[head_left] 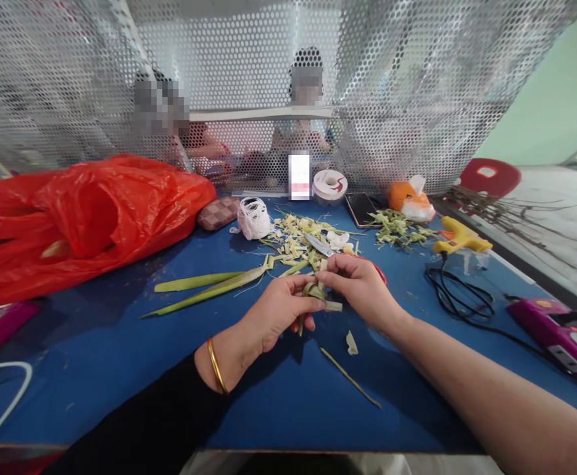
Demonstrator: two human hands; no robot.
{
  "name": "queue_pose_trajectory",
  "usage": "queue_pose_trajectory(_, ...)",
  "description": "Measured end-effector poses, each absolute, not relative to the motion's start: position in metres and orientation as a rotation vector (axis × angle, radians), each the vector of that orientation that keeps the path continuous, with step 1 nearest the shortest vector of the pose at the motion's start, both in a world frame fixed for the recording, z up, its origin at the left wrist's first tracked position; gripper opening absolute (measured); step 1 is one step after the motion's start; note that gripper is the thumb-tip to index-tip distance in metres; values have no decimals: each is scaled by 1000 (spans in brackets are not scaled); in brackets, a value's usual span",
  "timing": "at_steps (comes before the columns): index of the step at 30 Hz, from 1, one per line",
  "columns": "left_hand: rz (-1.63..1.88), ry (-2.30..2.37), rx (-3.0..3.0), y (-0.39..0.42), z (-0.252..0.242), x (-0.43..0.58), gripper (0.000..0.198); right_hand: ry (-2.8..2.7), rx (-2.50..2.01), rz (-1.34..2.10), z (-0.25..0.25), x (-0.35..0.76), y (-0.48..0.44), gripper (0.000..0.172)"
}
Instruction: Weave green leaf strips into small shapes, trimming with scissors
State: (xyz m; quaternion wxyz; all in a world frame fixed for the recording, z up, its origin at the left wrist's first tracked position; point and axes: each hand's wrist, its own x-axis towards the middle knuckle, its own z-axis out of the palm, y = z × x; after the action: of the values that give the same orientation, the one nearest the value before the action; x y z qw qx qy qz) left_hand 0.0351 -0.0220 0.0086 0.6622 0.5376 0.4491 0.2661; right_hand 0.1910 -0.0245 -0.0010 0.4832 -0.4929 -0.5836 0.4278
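Note:
Between my two hands, above the blue table, is a small folded piece of green leaf strip [313,290]. My left hand [281,307] is closed on it, thumb and fingers pinching from the left. With fingertips together, my right hand [350,280] pinches a pale end of the same strip from the upper right. Part of the folded piece is hidden by my fingers. Just beyond my hands lie scissors [318,244], their red handle partly covered by my right hand. Long green leaves [209,288] rest to the left. A thin green stem [350,377] and a pale scrap [351,343] lie nearer me.
Cut leaf scraps [293,237], white string [253,219] and a ribbon spool [330,185] sit behind. A red plastic bag [95,224] fills the left. At right are a yellow glue gun [461,236], its cord, a purple power strip [556,336] and a phone [362,210].

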Motion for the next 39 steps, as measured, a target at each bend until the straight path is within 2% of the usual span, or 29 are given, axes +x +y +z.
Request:
queue_pose_trajectory(3,587,993,1162,-21,10,34,43,-1323,-1196,1093,-2,191,-23,27)
queue_pose_trajectory(6,557,952,1144,-20,9,33,43,-1306,-1182,1103,-3,191,-23,30)
queue_pose_trajectory(11,527,918,1161,-19,7,33,22,-1253,-1164,1168,-4,189,-27,32)
queue_pose_trajectory(15,511,889,1178,-19,6,34,9,-1206,-1167,1072,-6,187,-29,28)
queue_pose_trajectory(20,552,900,1100,-19,5,35,11,-1198,-1191,1067,-8,189,-23,24)
queue_pose_trajectory(24,835,951,997,-13,9,32,20,-1109,-1232,1033,-4,191,-21,19)
queue_pose_trajectory(28,1094,973,919,-11,11,30,21,-1301,-1253,1342,-4,180,-32,17)
queue_pose_trajectory(30,1095,950,894,-13,10,31,21,-1462,-1209,1405,-7,172,-39,19)
queue_pose_trajectory(35,958,852,890,-19,11,32,15,-1478,-1221,1261,-12,165,-45,27)
queue_pose_trajectory(39,902,757,952,-18,19,27,23,-1373,-1165,1300,-8,168,-43,31)
